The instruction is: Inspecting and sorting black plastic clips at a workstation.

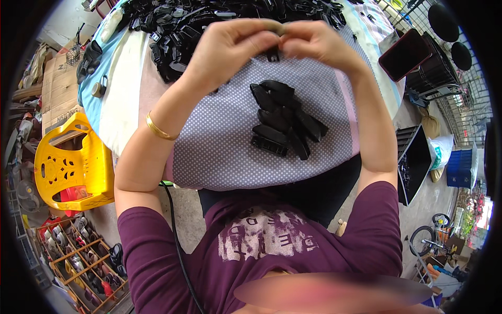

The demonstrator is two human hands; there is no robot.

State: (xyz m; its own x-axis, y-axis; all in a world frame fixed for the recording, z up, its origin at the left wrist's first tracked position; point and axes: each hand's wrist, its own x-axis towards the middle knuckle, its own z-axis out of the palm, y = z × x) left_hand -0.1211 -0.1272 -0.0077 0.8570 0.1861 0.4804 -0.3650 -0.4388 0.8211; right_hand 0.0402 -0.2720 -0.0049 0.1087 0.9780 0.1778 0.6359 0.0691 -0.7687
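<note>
Bench [334,99] covered with purple dotted cloth, over light blue and white sheets at its left side. Bare concrete floor [183,209] below. Yellow plastic chair [73,162] tipped beside the bench on the left, cardboard box [58,89] behind it. Wooden shoe rack [78,261] full of shoes lower left. Right side: black crate [413,162], blue bin [460,167], metal grille [470,94], bicycle [434,238]. Daylight, bright at the right edge.

Black plastic parts [285,125] on grey white-dotted cloth [225,141]; yellow chair [73,162]; maroon shirt [261,251].
</note>
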